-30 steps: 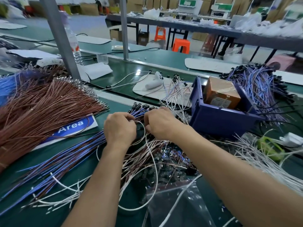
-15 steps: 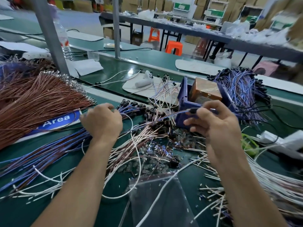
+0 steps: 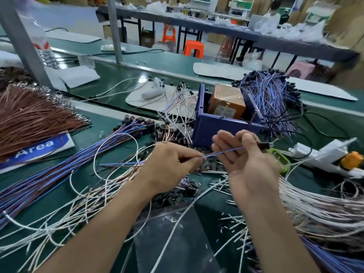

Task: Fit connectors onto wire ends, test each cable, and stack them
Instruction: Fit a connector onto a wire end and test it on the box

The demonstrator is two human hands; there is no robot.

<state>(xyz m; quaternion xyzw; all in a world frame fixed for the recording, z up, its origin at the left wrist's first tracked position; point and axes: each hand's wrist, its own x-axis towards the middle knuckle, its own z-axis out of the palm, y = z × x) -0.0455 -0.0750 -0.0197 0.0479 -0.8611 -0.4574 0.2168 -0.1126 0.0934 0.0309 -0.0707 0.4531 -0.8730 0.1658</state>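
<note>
Fingertips of left hand pinch blue wire; right hand apparently grips it loosely.

Bright, even overhead light leaves faint, soft shadows round the blue bin and a pale glare on the green desk behind and left of it. The blue wire in front of the bin is sharp. The orange stool far behind it is blurred, and the grey post far to its left leans with wide-angle distortion.
</note>
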